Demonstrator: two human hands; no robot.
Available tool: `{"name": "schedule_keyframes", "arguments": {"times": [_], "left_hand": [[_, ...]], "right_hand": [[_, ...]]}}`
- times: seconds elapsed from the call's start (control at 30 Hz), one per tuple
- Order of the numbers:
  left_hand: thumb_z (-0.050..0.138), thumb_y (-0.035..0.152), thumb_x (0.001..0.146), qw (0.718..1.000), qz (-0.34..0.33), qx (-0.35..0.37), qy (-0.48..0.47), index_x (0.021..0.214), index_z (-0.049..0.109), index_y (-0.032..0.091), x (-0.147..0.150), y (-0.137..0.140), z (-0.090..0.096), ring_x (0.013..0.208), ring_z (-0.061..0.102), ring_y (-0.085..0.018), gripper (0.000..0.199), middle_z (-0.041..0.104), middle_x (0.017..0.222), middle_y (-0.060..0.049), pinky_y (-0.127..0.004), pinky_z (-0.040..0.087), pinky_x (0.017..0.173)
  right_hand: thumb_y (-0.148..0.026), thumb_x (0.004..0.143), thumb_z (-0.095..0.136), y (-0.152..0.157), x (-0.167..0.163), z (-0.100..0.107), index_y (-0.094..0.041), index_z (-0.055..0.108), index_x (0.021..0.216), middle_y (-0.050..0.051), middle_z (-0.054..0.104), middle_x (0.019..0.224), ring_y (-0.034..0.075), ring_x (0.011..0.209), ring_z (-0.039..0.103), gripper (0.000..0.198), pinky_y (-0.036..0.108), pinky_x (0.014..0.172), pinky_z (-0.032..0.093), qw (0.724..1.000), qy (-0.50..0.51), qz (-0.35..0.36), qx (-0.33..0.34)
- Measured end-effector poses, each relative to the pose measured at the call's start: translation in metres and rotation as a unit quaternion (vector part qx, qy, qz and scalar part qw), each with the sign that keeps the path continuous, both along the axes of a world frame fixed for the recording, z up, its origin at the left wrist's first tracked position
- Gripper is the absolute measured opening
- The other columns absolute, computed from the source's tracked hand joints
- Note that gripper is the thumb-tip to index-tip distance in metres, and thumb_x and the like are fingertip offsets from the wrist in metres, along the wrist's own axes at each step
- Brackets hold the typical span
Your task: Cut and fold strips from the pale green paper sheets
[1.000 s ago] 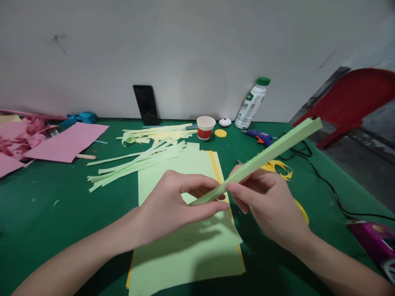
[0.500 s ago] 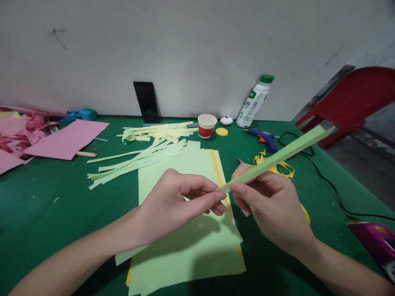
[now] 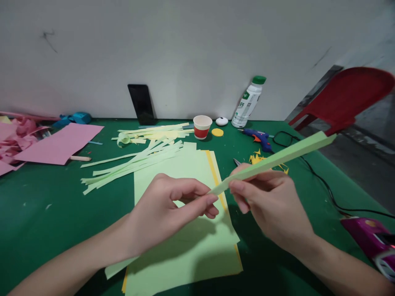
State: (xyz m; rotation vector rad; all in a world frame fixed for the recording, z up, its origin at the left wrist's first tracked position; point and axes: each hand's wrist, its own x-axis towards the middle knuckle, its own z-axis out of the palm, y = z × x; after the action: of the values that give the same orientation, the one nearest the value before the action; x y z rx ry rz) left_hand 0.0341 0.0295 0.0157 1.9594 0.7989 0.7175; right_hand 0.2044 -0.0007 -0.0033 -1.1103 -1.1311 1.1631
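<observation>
A long, narrow strip of light green paper [image 3: 284, 157], creased along its length, slants up to the right above the table. My left hand [image 3: 175, 209] pinches its lower left end between thumb and fingertips. A little further along, my right hand [image 3: 271, 201] grips the same strip with the thumb in front and the fingers behind. Beneath my hands lie stacked light green sheets [image 3: 182, 263], with yellow-orange paper showing at their edges. Cut green paper strips [image 3: 132, 166] are spread at the stack's upper left.
Behind stand a phone [image 3: 142, 105], a paper cup [image 3: 202, 128] and a leaning bottle [image 3: 248, 102]. A blue glue gun [image 3: 257, 137], yellow scraps [image 3: 257, 158] and a black cable [image 3: 330, 193] lie right. Pink paper [image 3: 60, 144] lies left, a purple device [image 3: 364, 238] at lower right.
The camera view has shifted slightly to the right. My left fingers and the strip's lower end sit a little farther left of my right hand, which has slid slightly along the strip.
</observation>
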Motion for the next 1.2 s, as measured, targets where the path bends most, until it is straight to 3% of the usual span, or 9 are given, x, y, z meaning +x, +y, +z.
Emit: {"name": "schedule_keyframes", "arguments": {"times": [0.3,0.47,0.6,0.7,0.83,0.9,1.2], "left_hand": [[0.057,0.019,0.077,0.994,0.003,-0.103,-0.017,0.066,0.066,0.016,0.002,0.002,0.000,0.053,0.062,-0.005,0.015,0.070,0.061,0.003,-0.007,0.047,0.050],[0.058,0.021,0.076,0.987,0.013,-0.157,-0.021,0.064,0.065,0.016,0.000,0.004,-0.002,0.053,0.063,-0.007,0.015,0.069,0.060,0.001,-0.009,0.049,0.050],[0.059,0.022,0.076,0.983,0.015,-0.183,-0.027,0.064,0.064,0.015,0.001,0.005,-0.005,0.054,0.064,-0.008,0.015,0.070,0.060,0.000,-0.011,0.050,0.052],[0.058,0.023,0.076,0.980,0.021,-0.192,-0.052,0.066,0.063,0.014,0.003,0.006,-0.006,0.054,0.064,-0.008,0.014,0.070,0.060,0.000,-0.012,0.052,0.053],[0.057,0.024,0.077,0.979,0.026,-0.193,-0.065,0.068,0.062,0.013,0.004,0.006,-0.006,0.055,0.064,-0.009,0.014,0.069,0.061,0.000,-0.015,0.052,0.053],[0.056,0.023,0.078,0.980,0.021,-0.188,-0.060,0.069,0.062,0.014,0.004,0.005,-0.004,0.056,0.064,-0.009,0.014,0.069,0.062,0.000,-0.015,0.052,0.054],[0.054,0.020,0.079,0.992,-0.001,-0.121,-0.026,0.070,0.063,0.014,0.004,0.005,-0.002,0.057,0.061,-0.007,0.014,0.067,0.062,0.001,-0.014,0.049,0.053]], "right_hand": [[-0.022,0.063,0.070,0.004,0.004,0.010,-0.020,0.063,0.055,-0.005,0.049,0.046,0.003,0.038,0.039,0.011,0.018,0.039,0.032,0.993,0.112,-0.023,-0.015],[-0.017,0.064,0.066,0.023,0.039,0.019,-0.019,0.064,0.057,-0.003,0.053,0.053,0.002,0.037,0.036,0.007,0.018,0.038,0.031,0.974,0.135,-0.172,0.068],[-0.015,0.073,0.057,0.038,0.058,0.026,-0.018,0.062,0.059,-0.003,0.050,0.062,0.002,0.040,0.034,0.016,0.018,0.037,0.030,0.959,0.155,-0.222,0.086],[-0.023,0.078,0.052,0.038,0.047,0.019,-0.018,0.062,0.064,-0.002,0.052,0.065,0.003,0.041,0.038,0.018,0.018,0.035,0.029,0.972,0.143,-0.171,0.075],[-0.025,0.074,0.057,0.022,0.016,0.004,-0.020,0.064,0.076,-0.004,0.050,0.056,0.006,0.045,0.043,0.009,0.018,0.037,0.032,0.998,0.033,0.038,0.029],[-0.023,0.073,0.059,0.012,0.006,0.001,-0.020,0.064,0.077,-0.004,0.051,0.056,0.006,0.046,0.043,0.007,0.019,0.040,0.034,0.996,-0.032,0.084,0.023],[-0.021,0.069,0.061,-0.001,0.001,0.010,-0.017,0.065,0.069,0.002,0.058,0.061,0.010,0.051,0.049,0.006,0.021,0.040,0.039,0.978,-0.196,0.021,0.072]]}}
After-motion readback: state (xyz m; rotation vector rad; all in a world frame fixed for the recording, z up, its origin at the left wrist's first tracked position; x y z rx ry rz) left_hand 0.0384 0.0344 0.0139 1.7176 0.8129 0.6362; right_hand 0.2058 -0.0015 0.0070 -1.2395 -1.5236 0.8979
